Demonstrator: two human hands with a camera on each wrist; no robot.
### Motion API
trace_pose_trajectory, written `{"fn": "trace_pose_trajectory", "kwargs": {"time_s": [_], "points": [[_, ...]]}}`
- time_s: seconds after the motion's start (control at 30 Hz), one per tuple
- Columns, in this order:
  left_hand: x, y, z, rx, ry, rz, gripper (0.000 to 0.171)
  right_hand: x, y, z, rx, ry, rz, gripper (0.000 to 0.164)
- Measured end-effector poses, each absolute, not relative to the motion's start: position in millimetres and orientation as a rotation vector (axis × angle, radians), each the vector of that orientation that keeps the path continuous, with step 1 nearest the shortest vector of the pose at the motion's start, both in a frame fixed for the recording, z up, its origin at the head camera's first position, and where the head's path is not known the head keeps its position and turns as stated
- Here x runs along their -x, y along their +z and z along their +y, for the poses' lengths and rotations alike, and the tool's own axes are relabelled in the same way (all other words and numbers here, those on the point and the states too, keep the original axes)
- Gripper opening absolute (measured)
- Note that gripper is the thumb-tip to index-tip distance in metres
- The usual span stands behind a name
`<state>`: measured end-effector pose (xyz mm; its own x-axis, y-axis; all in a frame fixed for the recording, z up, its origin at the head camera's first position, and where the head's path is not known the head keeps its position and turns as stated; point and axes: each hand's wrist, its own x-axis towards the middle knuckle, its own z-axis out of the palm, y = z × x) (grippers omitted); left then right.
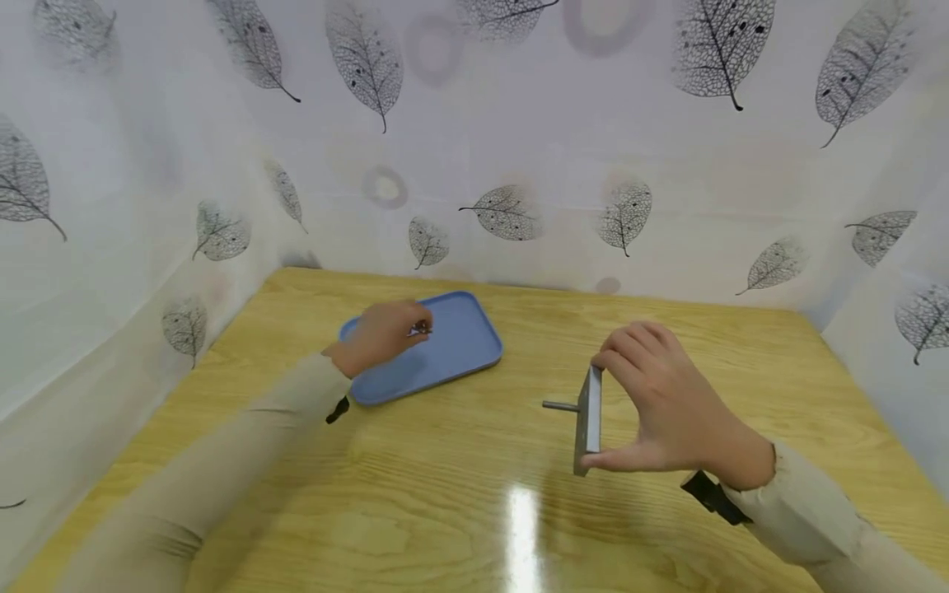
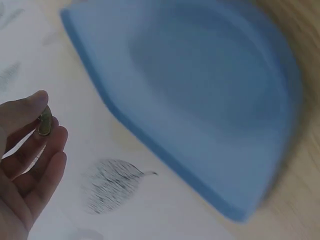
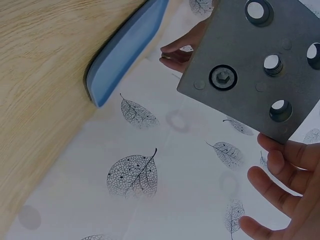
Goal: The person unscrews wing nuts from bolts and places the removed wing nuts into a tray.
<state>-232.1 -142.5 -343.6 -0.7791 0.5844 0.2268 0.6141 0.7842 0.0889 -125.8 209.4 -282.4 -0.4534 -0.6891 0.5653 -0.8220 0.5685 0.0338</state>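
My right hand (image 1: 660, 403) grips a thick grey metal plate (image 1: 591, 420) on edge, thumb below and fingers on top. The plate (image 3: 245, 45) has several round holes, and a socket-head bolt (image 3: 223, 77) sits in one of them. The bolt's shank (image 1: 559, 406) sticks out to the left. Over the blue tray (image 1: 463, 333), my left hand (image 1: 385, 329) pinches a small shiny metal piece (image 1: 420, 328). In the left wrist view this piece (image 2: 45, 122) looks rounded and brass-coloured between thumb and fingers. Its exact kind cannot be made out.
Both hands are above a light wooden table (image 1: 445, 478). A white cloth (image 1: 519, 123) printed with leaves encloses the back and sides. The tray lies at the back left, and a bright reflection shows on the front of the tabletop.
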Motion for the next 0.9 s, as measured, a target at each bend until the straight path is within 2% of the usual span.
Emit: {"fn": "trace_pose_trajectory", "kwargs": {"time_s": [0.37,0.9], "points": [[276,-357,-185,0.725,-0.127,-3.005,0.015,127,-284,211,-1.196,0.327,-2.252,0.085],[293,-381,-215,0.564,-0.114,-3.116,0.012,127,-286,214,-1.185,0.334,-2.237,0.083]]}}
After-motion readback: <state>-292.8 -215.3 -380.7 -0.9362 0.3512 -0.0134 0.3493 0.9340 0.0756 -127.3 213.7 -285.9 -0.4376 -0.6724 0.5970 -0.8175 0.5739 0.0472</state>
